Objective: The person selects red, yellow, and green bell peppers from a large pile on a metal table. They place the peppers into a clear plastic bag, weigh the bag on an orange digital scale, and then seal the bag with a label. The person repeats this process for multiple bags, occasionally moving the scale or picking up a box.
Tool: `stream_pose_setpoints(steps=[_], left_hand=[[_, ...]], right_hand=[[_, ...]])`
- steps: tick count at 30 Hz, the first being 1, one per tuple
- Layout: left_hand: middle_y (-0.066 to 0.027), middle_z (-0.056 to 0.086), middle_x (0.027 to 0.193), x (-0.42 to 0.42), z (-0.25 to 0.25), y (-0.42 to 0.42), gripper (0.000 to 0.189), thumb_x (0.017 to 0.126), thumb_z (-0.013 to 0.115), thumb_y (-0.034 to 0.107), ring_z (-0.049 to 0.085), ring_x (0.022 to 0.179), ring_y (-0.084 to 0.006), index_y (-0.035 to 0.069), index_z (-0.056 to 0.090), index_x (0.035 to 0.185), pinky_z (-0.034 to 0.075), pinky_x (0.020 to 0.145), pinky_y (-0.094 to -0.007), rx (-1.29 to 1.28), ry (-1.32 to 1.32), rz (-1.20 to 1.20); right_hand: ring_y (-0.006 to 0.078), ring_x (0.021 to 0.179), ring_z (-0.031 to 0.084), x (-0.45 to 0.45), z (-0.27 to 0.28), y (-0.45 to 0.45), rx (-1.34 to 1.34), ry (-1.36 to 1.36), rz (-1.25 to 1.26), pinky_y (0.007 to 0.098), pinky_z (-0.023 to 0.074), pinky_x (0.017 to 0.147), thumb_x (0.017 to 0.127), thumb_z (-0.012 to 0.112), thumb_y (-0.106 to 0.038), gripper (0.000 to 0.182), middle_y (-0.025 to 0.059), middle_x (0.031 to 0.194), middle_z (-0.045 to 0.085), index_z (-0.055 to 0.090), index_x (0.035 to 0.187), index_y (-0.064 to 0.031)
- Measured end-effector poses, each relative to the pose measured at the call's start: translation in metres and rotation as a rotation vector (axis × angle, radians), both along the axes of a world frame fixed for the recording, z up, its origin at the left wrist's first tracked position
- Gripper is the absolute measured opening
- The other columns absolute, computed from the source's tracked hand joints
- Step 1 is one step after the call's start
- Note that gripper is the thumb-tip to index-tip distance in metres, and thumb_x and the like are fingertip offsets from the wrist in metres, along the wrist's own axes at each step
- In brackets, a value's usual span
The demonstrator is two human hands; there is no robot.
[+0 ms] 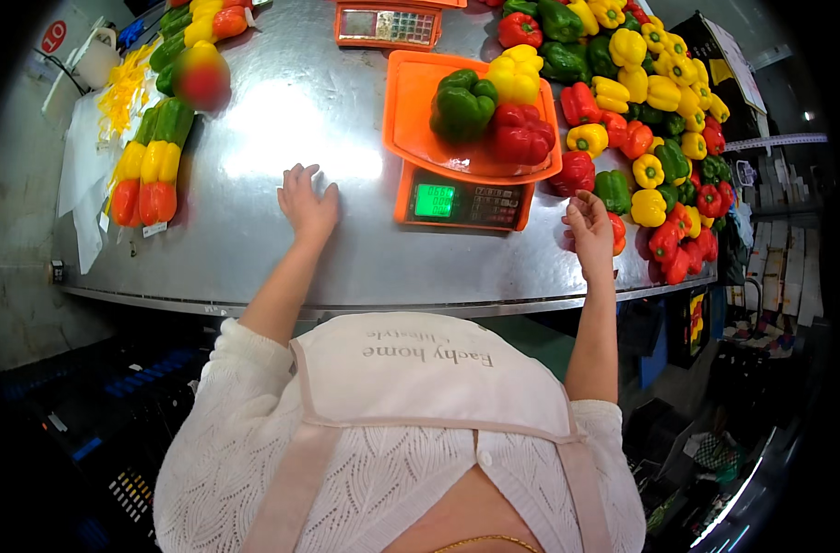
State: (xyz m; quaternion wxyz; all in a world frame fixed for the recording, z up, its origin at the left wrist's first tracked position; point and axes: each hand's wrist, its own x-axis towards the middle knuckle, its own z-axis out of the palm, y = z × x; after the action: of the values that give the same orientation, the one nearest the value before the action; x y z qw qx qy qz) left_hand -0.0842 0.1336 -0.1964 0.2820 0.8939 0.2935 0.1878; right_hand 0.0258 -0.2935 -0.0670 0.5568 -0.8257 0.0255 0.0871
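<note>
My left hand (309, 206) is over the steel table, left of the weighing scale, fingers spread and nothing in them. My right hand (590, 231) is at the near edge of the pepper pile, its fingers loosely curled with no pepper visible in them. Just beyond its fingertips lies a red bell pepper (573, 173); another red pepper (618, 233) is partly hidden behind the hand. Between my hands stands an orange digital scale (465, 200) with a lit green display. On its orange pan (407, 110) rest a green pepper (463, 107), a yellow pepper (515, 72) and a red pepper (524, 135).
Loose red, yellow and green bell peppers (658, 93) pile up along the right side of the steel table (254, 263). At left lie packed rows of three-coloured peppers (158, 162), beside yellow strips (126, 86) and white sheets (81, 166). A second orange scale (387, 26) stands at the back.
</note>
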Motion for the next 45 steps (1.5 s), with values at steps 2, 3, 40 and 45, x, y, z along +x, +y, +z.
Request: stream_pose_setpoints(steps=[2, 3, 40, 45], left_hand=[[-0.0169, 0.047, 0.136, -0.003, 0.006, 0.011, 0.048, 0.08, 0.069, 0.024, 0.039, 0.133, -0.0371, 0.007, 0.058, 0.123, 0.023, 0.114, -0.0517, -0.068, -0.032, -0.067], [-0.0169, 0.048, 0.135, -0.005, 0.012, 0.014, 0.048, 0.08, 0.07, 0.023, 0.04, 0.131, -0.0367, 0.006, 0.057, 0.123, 0.027, 0.112, -0.0495, -0.126, -0.057, -0.073], [-0.0209, 0.029, 0.15, 0.103, 0.146, -0.089, 0.112, 0.069, 0.085, 0.016, 0.034, 0.138, -0.0343, 0.004, 0.012, 0.153, 0.033, 0.113, -0.046, -0.659, -0.286, -0.754], [-0.0209, 0.025, 0.151, 0.109, 0.148, -0.129, 0.115, 0.062, 0.089, 0.018, 0.026, 0.14, -0.0386, 0.004, 0.017, 0.151, 0.025, 0.116, -0.0464, -0.235, -0.346, -0.63]], right_hand=[[0.0076, 0.082, 0.057, -0.005, 0.004, 0.007, -0.008, -0.045, 0.017, 0.0222, 0.0481, 0.069, 0.092, 0.067, -0.02, 0.048, 0.0049, 0.116, 0.057, 0.049, 0.133, -0.0033], [0.0075, 0.081, 0.056, -0.005, 0.007, 0.01, -0.013, -0.072, 0.03, 0.0221, 0.0482, 0.069, 0.091, 0.067, -0.019, 0.049, 0.0055, 0.117, 0.057, 0.049, 0.134, -0.0028], [0.0314, 0.132, 0.044, 0.151, -0.003, 0.137, 0.155, -0.44, 0.362, 0.0371, 0.0334, 0.112, 0.079, 0.074, -0.036, 0.086, 0.0217, 0.139, 0.046, 0.034, 0.147, -0.0016], [0.0277, 0.133, 0.045, 0.144, 0.024, 0.129, 0.111, -0.238, 0.323, 0.0346, 0.0372, 0.109, 0.076, 0.079, -0.019, 0.093, 0.018, 0.143, 0.044, 0.027, 0.151, -0.0024]])
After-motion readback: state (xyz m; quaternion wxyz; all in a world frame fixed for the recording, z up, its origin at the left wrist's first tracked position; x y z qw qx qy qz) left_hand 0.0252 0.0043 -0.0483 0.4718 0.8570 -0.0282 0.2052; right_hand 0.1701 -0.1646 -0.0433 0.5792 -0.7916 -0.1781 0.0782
